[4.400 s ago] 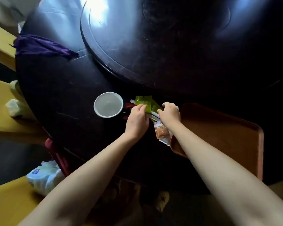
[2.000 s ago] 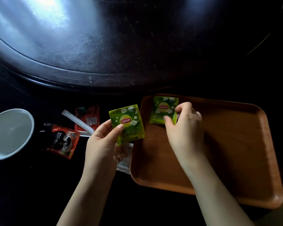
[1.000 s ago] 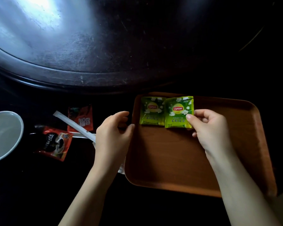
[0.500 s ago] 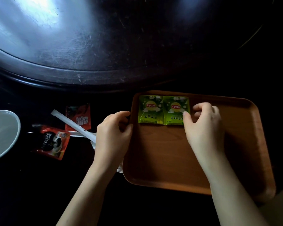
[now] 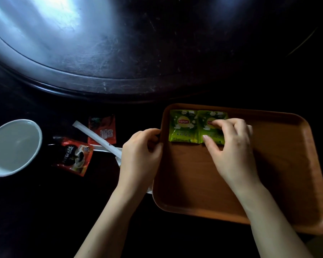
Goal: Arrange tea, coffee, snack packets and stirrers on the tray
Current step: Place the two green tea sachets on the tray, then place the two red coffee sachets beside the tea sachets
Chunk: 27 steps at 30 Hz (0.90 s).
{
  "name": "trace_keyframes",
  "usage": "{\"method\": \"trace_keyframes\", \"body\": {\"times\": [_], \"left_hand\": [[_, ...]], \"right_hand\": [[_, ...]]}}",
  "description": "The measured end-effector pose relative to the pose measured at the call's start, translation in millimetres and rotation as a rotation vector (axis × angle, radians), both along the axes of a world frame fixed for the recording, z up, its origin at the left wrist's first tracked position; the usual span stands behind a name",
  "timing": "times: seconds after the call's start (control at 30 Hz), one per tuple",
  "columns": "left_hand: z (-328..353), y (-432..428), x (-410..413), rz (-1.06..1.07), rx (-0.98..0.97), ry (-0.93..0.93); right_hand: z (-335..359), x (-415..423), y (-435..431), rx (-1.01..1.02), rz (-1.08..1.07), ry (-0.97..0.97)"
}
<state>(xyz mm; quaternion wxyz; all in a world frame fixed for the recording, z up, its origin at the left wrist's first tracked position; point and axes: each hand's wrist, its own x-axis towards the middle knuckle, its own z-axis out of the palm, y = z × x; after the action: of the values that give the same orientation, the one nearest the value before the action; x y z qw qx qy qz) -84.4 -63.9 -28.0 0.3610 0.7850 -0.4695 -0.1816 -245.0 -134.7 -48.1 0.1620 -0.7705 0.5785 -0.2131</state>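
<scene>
A brown tray (image 5: pixel 280 164) lies on the dark table at the right. Two green Lipton tea packets lie side by side in its far-left corner, the left one (image 5: pixel 183 127) bare. My right hand (image 5: pixel 229 148) rests on the right packet (image 5: pixel 203 125), thumb and fingertips pinched on it. My left hand (image 5: pixel 140 155) is curled around the tray's left rim. Left of the tray lie a red Nescafe coffee sachet (image 5: pixel 73 157), a second red sachet (image 5: pixel 102 129) and a white wrapped stirrer (image 5: pixel 97 138). A pale packet's edge (image 5: pixel 149 190) shows under my left wrist.
A white cup (image 5: pixel 11 148) stands at the far left edge of the view. A large dark turntable (image 5: pixel 119 53) with a raised rim fills the table behind the tray. The table's near edge runs just below the tray.
The second tea packet went from my left hand to my right, which laid it on the tray beside the first. My left hand moved to the tray's left rim.
</scene>
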Motion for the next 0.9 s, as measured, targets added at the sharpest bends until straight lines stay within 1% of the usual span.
{"method": "trace_keyframes", "body": {"times": [0.1, 0.2, 0.3, 0.37, 0.43, 0.5, 0.57, 0.73, 0.83, 0.9], "left_hand": [[4.3, 14.7, 13.7, 0.028, -0.029, -0.01], [7.6, 45.1, 38.9, 0.131, -0.008, -0.118], [5.2, 76.1, 58.5, 0.266, 0.089, -0.29], [-1.4, 88.5, 64.8, 0.33, 0.167, -0.323], [-9.3, 93.1, 67.0, 0.346, 0.234, -0.325], [-16.8, 93.3, 66.8, 0.365, 0.249, -0.323], [-21.2, 92.6, 67.0, 0.407, 0.211, -0.321], [-27.3, 96.2, 75.1, 0.429, 0.118, -0.378], [-30.3, 99.1, 80.2, 0.398, 0.117, -0.416], [-30.6, 101.0, 82.8, 0.378, 0.085, -0.425]], "right_hand": [[7.4, 4.6, 3.6, -0.052, 0.006, -0.089], [17.4, 23.1, 14.0, -0.063, 0.073, -0.171], [24.1, 57.3, 26.3, 0.03, 0.224, -0.218], [27.1, 85.5, 33.0, 0.147, 0.304, -0.184], [27.9, 114.5, 36.7, 0.238, 0.343, -0.127], [27.6, 141.6, 38.4, 0.301, 0.33, -0.069], [26.8, 163.9, 39.9, 0.337, 0.273, -0.014], [17.7, 195.2, 46.5, 0.319, 0.085, 0.123], [16.4, 206.2, 51.2, 0.296, 0.065, 0.135], [20.1, 210.1, 51.7, 0.354, 0.075, 0.107]]}}
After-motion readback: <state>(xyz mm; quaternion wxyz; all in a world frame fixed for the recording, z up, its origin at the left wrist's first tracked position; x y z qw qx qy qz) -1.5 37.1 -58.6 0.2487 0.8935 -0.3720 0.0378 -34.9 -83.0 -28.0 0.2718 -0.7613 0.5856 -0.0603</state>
